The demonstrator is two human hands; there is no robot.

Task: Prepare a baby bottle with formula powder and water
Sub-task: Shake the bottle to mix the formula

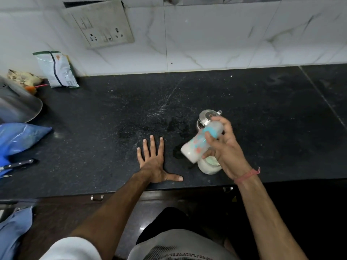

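The dark counter (187, 94) spreads under you, and your left hand (152, 164) lies flat on it, fingers straight and spread, holding nothing. Your right hand (225, 145) grips the baby bottle (199, 145) above the counter's front edge — tilted, capped, white liquid inside. You look to be at the shaking step. Beneath it sit a steel jug (206, 117) and a white container (208, 167) — next, probably set the bottle upright clear of both.
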